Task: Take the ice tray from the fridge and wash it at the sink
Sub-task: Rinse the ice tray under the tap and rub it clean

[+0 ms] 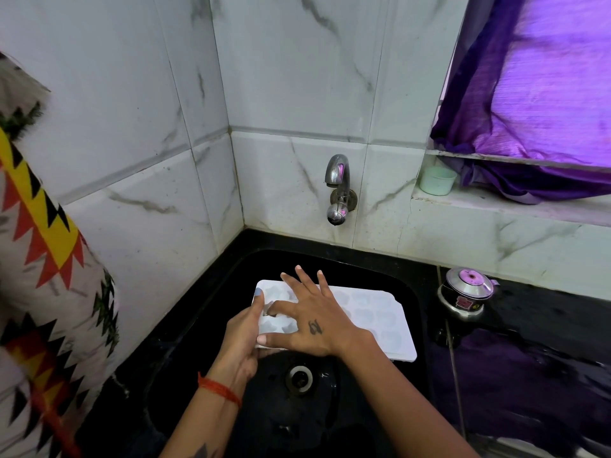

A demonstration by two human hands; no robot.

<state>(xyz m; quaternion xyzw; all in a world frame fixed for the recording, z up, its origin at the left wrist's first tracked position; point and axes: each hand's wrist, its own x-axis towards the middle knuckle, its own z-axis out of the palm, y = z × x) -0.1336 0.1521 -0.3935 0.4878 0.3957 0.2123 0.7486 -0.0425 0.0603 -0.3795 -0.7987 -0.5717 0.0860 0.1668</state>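
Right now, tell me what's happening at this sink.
A person is washing a white ice tray over the black sink. The left hand grips the tray's left end, thumb on top. The right hand lies flat on the tray with fingers spread, apparently rubbing the compartments. No stream of water shows from the wall tap. A small steel pot sits on the counter to the right, and a pale green cup stands on the window ledge.

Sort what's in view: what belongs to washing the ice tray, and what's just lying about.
Belongs to the job: ice tray, sink, tap, left hand gripping the tray's end, right hand spread over it.

Lying about: steel pot, green cup, purple curtain.
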